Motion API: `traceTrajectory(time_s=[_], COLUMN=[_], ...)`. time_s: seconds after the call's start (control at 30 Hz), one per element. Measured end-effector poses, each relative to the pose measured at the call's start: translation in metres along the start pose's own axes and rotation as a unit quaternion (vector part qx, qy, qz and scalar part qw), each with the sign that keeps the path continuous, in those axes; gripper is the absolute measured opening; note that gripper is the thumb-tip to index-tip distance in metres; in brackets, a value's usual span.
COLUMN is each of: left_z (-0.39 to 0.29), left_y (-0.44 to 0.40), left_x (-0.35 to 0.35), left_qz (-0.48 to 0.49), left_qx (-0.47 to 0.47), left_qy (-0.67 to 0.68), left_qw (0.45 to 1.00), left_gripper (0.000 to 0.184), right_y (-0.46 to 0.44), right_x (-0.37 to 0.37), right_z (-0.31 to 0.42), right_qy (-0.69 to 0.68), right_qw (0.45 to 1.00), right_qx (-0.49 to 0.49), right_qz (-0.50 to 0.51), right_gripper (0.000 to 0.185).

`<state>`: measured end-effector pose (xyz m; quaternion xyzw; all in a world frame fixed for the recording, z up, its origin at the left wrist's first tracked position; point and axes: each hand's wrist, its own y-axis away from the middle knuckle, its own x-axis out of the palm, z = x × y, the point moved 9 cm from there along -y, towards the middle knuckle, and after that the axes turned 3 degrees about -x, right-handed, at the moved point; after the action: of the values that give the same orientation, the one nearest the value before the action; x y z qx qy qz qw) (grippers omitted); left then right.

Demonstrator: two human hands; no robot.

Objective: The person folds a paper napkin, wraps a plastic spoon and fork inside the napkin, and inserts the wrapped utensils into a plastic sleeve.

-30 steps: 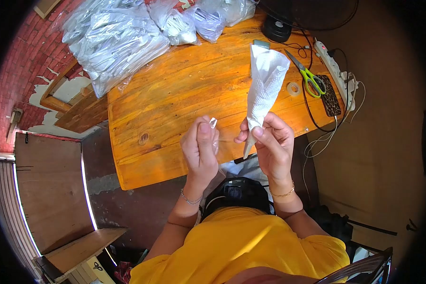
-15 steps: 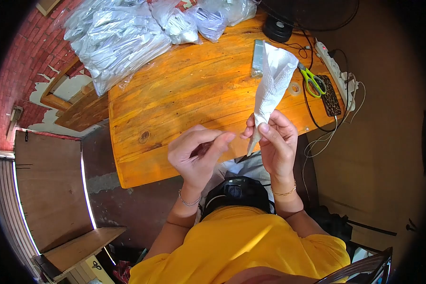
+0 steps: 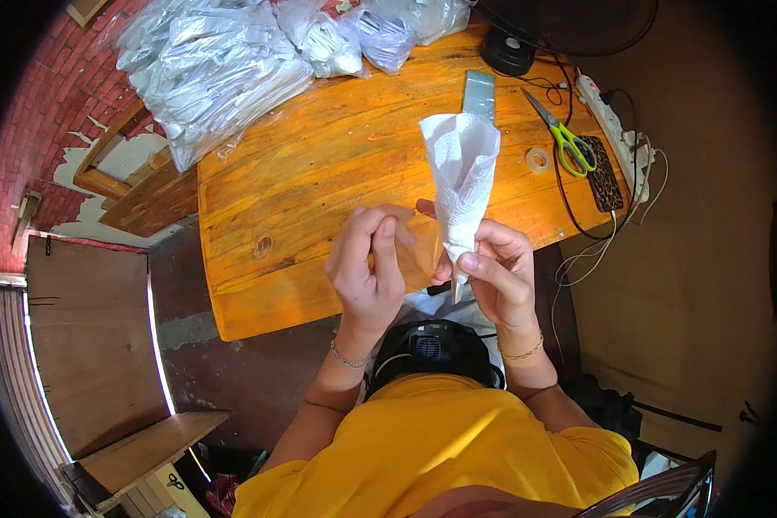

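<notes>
My right hand (image 3: 505, 272) pinches the narrow lower end of a white paper napkin (image 3: 460, 173) rolled into a cone. The cone's wide, loose top points up and shows its folds. Below my thumb sticks out a thin, pale tip (image 3: 458, 292) whose kind I cannot make out. To the left, my left hand (image 3: 367, 263) is closed, thumb against curled fingers, on what looks like a clear plastic film (image 3: 419, 250). That film spans the gap to the napkin, and the table shows through it.
Clear bags of white packets (image 3: 224, 78) are piled at the wooden table's (image 3: 319, 155) back left. A flat greenish pack (image 3: 479, 93), tape roll (image 3: 538, 160), scissors (image 3: 571, 148), leopard-print phone (image 3: 607, 177) and power strip (image 3: 609, 116) lie on the right, with cables. A black fan base (image 3: 507, 52) stands behind.
The napkin cone has swung left and more upright, its open folds turned toward me. My left hand has moved right and slightly up, nearer the cone, and the clear film now shows between them.
</notes>
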<state>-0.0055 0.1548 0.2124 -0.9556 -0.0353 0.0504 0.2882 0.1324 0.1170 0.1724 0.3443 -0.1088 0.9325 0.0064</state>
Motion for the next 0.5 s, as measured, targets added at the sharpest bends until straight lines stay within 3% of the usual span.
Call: traceTrajectory(time_s=[0.03, 0.13, 0.27, 0.37, 0.43, 0.5], left_z=[0.001, -0.008, 0.006, 0.024, 0.022, 0.025], left_y=[0.0, -0.003, 0.006, 0.006, 0.005, 0.005], left_x=[0.001, 0.005, 0.002, 0.01, 0.018, 0.021], left_qz=[0.004, -0.007, 0.014, 0.001, 0.055, 0.087], left_qx=[-0.015, 0.067, 0.04, -0.097, -0.166, -0.175], left_qy=[-0.016, 0.0, 0.027, 0.19, 0.23, 0.212], left_qw=[1.0, 0.998, 0.999, 0.977, 0.957, 0.958], left_gripper=[0.003, 0.002, 0.013, 0.01, 0.011, 0.014], right_y=[0.001, 0.001, -0.004, -0.005, -0.005, -0.006], right_x=[0.0, 0.006, 0.003, 0.005, 0.004, 0.003], right_z=[-0.001, -0.002, -0.007, -0.008, -0.011, -0.013], right_qy=[0.002, -0.004, -0.016, -0.02, -0.021, -0.01], right_qw=[1.0, 1.0, 0.998, 0.997, 0.996, 0.997], right_qx=[0.003, -0.011, -0.006, -0.021, -0.01, -0.009], right_qz=[0.003, -0.001, -0.057, -0.067, -0.081, -0.081], right_gripper=[0.032, 0.027, 0.022, 0.023, 0.023, 0.023])
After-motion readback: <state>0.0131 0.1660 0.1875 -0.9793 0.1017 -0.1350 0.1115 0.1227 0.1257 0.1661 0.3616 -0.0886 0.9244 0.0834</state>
